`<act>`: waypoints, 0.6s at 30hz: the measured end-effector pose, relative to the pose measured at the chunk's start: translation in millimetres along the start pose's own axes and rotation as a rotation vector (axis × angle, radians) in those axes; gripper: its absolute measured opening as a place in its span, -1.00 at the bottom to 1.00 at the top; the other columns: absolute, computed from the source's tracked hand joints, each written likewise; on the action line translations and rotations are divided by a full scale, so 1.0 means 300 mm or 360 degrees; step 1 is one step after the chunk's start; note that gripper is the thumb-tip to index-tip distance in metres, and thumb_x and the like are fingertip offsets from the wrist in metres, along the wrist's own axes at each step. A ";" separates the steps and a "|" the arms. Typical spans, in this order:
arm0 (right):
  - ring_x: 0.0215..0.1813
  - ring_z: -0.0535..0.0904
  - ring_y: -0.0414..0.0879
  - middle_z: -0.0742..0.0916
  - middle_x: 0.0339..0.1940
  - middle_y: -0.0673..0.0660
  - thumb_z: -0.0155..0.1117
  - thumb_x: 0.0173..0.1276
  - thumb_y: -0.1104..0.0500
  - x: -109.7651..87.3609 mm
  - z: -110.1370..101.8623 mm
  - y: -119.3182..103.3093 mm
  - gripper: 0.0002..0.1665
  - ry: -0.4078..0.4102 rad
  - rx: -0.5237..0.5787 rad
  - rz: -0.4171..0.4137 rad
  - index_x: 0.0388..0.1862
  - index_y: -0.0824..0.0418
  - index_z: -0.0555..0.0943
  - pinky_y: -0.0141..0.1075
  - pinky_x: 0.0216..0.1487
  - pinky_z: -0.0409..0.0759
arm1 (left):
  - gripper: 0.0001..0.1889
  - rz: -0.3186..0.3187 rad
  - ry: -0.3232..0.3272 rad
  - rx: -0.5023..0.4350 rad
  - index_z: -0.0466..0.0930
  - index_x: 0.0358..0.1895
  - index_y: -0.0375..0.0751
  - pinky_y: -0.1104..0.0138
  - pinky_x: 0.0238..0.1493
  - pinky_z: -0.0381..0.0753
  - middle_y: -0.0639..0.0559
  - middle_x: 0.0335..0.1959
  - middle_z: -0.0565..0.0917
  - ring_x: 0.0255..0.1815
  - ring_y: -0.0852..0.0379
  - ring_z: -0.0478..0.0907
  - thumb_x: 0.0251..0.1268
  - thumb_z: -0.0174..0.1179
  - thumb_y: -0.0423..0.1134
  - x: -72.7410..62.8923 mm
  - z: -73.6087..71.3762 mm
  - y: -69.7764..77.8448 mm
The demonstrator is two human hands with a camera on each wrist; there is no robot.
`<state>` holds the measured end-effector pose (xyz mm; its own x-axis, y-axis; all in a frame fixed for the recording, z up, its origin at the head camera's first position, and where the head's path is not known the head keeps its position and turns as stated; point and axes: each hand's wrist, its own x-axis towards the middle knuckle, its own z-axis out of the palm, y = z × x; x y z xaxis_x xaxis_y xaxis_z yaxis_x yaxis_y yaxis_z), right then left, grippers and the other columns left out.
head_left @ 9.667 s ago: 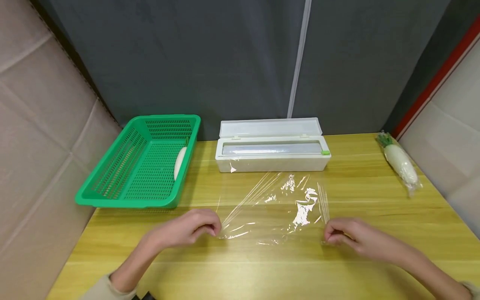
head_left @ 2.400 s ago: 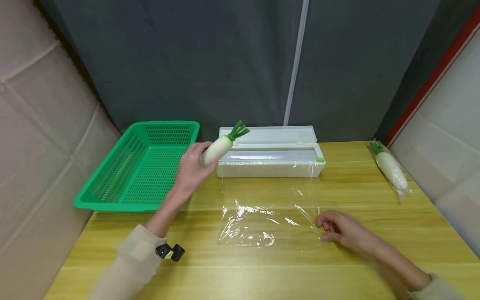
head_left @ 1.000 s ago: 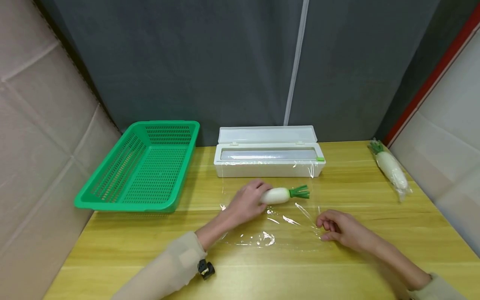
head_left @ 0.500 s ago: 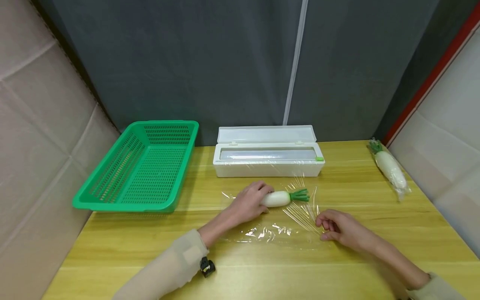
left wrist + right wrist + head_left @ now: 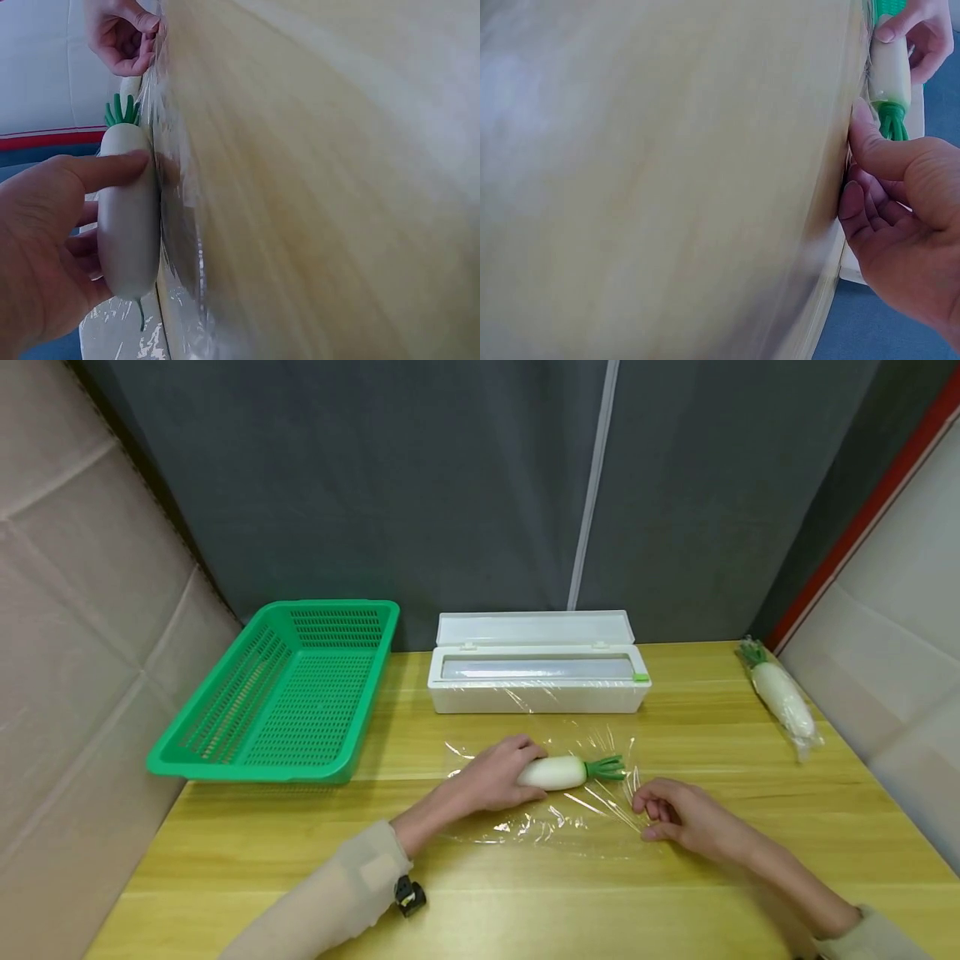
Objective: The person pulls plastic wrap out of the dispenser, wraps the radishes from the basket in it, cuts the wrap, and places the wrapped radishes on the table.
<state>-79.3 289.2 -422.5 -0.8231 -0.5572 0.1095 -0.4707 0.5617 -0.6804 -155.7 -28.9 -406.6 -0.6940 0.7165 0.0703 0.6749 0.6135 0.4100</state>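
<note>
My left hand (image 5: 504, 775) grips a white radish (image 5: 553, 773) with green leaf stubs, thumb on the near side and fingers on the far side. The radish lies crosswise over a sheet of clear plastic wrap (image 5: 543, 828), leaves toward the right. In the left wrist view, the thumb presses on the radish (image 5: 129, 217) near its leafy end. My right hand (image 5: 686, 817), fingers curled, holds the wrap's right edge at its fingertips; creases run from there toward the radish. The wrap reaches back to a white dispenser box (image 5: 536, 700) with its lid up.
A green plastic basket (image 5: 367, 693) stands at the left, with nothing in it. Far right on the wooden table (image 5: 540, 910) lies another radish (image 5: 782, 693), wrapped in film. A grey curtain (image 5: 375, 485) rises behind the box.
Since the earliest frame, the left hand has let go of the wrap and brought the radish from the basket onto it. Lately the radish has shifted slightly toward me. The right hand stays put.
</note>
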 end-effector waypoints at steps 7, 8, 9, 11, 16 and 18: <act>-0.37 0.38 -0.35 0.50 -0.43 -0.12 0.53 0.20 0.25 0.004 0.002 -0.004 -0.71 0.0003 0.0004 -0.0001 -0.19 0.15 0.57 -0.44 -0.44 0.44 | -0.42 0.0005 0.0040 -0.0011 0.56 0.25 -0.22 0.24 0.16 0.57 -0.06 0.13 0.57 0.10 0.04 0.54 0.19 0.48 -0.11 0.009 -0.002 -0.004; -0.37 0.38 -0.35 0.50 -0.43 -0.12 0.53 0.20 0.25 0.004 0.003 -0.003 -0.70 0.0004 0.0008 -0.0006 -0.18 0.16 0.57 -0.44 -0.44 0.44 | -0.41 0.0002 0.0037 -0.0015 0.55 0.25 -0.22 0.23 0.17 0.57 -0.06 0.14 0.57 0.10 0.04 0.54 0.19 0.48 -0.10 0.008 -0.002 -0.005; -0.38 0.38 -0.35 0.50 -0.43 -0.12 0.53 0.20 0.25 0.004 0.003 -0.003 -0.70 0.0007 0.0006 -0.0008 -0.18 0.16 0.57 -0.44 -0.44 0.45 | -0.41 0.0000 0.0032 -0.0022 0.55 0.26 -0.22 0.23 0.17 0.57 -0.07 0.15 0.57 0.10 0.04 0.54 0.19 0.48 -0.11 0.008 -0.003 -0.005; -0.38 0.38 -0.35 0.50 -0.43 -0.12 0.53 0.19 0.24 0.004 0.002 -0.002 -0.70 0.0009 0.0004 -0.0013 -0.19 0.15 0.57 -0.44 -0.43 0.45 | -0.38 -0.0005 0.0016 -0.0037 0.53 0.28 -0.21 0.23 0.18 0.56 -0.07 0.17 0.56 0.10 0.04 0.54 0.17 0.49 -0.10 0.005 -0.006 -0.007; -0.37 0.40 -0.35 0.51 -0.43 -0.13 0.53 0.21 0.22 -0.002 -0.004 0.001 -0.71 0.0025 -0.0007 -0.0045 -0.19 0.13 0.57 -0.45 -0.43 0.45 | -0.32 0.0003 -0.0021 -0.0053 0.49 0.33 -0.20 0.23 0.20 0.54 -0.08 0.18 0.54 0.11 0.05 0.52 0.17 0.50 -0.08 -0.008 -0.011 -0.018; -0.36 0.41 -0.34 0.52 -0.42 -0.14 0.53 0.21 0.22 -0.005 -0.007 0.001 -0.71 0.0030 -0.0006 -0.0055 -0.19 0.13 0.57 -0.45 -0.43 0.45 | -0.31 -0.0006 -0.0030 -0.0054 0.47 0.35 -0.20 0.23 0.21 0.54 -0.09 0.20 0.53 0.13 0.04 0.52 0.18 0.48 -0.06 -0.016 -0.013 -0.025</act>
<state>-78.8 291.5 -421.4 -0.8122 -0.5648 0.1463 -0.5001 0.5449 -0.6731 -158.4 -38.2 -406.3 -0.6918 0.7203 0.0518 0.6630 0.6051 0.4407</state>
